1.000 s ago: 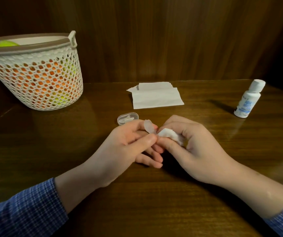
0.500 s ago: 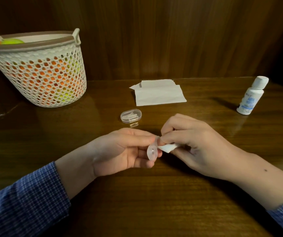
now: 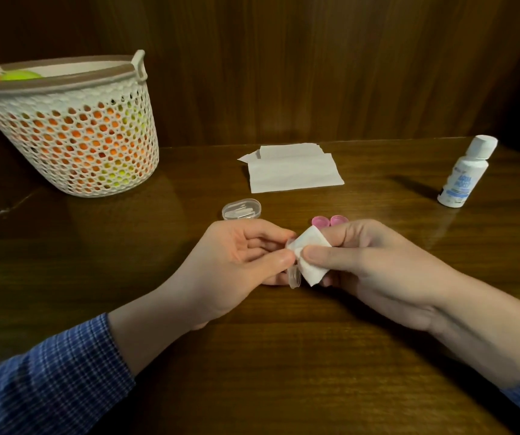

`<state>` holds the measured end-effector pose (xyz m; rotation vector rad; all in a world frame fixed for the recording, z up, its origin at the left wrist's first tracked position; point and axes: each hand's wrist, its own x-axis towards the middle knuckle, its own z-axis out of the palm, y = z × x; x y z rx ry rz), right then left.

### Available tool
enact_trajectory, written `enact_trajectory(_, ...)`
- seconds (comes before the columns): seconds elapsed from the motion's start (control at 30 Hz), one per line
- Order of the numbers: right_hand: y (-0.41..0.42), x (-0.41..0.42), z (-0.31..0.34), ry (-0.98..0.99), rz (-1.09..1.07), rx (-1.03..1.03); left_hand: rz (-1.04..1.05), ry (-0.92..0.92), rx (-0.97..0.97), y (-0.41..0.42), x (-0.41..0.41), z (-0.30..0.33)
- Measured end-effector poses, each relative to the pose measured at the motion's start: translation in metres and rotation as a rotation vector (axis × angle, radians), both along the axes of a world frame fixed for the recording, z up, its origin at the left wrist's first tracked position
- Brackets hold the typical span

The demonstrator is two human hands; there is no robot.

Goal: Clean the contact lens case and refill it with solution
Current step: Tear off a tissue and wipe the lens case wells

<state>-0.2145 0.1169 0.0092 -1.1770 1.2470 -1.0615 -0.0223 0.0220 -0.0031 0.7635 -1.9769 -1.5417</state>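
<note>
Tissue now draped over clear lens case, left hand fingers pinching case, right hand fingers pinching tissue

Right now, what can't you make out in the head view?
- Lens case: mostly hidden by left hand and tissue pad in right hand.
- Bottle label: too small to read.
- Pink caps: lower parts behind the right fingers.
- Basket: cut off at left edge.

Wooden table bears basket, tissues, clear box, pink caps, bottle
</note>
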Motion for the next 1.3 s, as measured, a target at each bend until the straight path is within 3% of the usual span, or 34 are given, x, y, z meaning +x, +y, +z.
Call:
enact_trajectory(0.1, -0.006, -0.002, 0.004, -0.312, -0.011, 0.172, 0.005, 0.025, 0.077, -0.002, -0.001, 0.001)
enact_trajectory(0.2, -0.010, -0.009, 0.010, -0.569, -0.116, 0.257, -0.115, 0.074, 0.376, -0.007, -0.001, 0.004)
enact_trajectory(0.23, -0.011, -0.012, 0.012, -0.531, -0.121, 0.217, -0.157, 0.091, 0.466, -0.009, -0.001, 0.005)
enact_trajectory(0.27, -0.010, -0.015, 0.013, -0.358, -0.112, 0.124, -0.175, 0.113, 0.540, -0.010, 0.000, 0.006)
enact_trajectory(0.33, -0.004, -0.019, 0.010, 0.187, -0.150, -0.186, -0.176, 0.160, 0.652, -0.012, 0.000, 0.007)
enact_trajectory(0.4, 0.001, -0.017, 0.009, 0.513, -0.163, -0.509, -0.214, 0.192, 0.707, -0.013, 0.000, 0.008)
enact_trajectory(0.5, 0.004, -0.010, 0.003, 0.697, -0.035, -0.781, -0.271, 0.167, 0.707, -0.012, 0.002, 0.009)
enact_trajectory(0.63, 0.003, -0.009, -0.006, 0.915, 0.016, -0.865, -0.304, 0.126, 0.694, -0.011, 0.003, 0.011)
enact_trajectory(0.77, 0.003, -0.005, -0.012, 0.868, 0.004, -0.862, -0.299, 0.106, 0.651, -0.009, 0.001, 0.011)
enact_trajectory(0.97, 0.004, 0.000, -0.013, 0.743, 0.059, -0.685, -0.155, 0.055, 0.543, -0.005, -0.002, 0.007)
enact_trajectory(1.3, 0.002, 0.005, -0.014, 0.834, -0.065, -0.849, -0.239, 0.130, 0.548, -0.010, -0.001, 0.006)
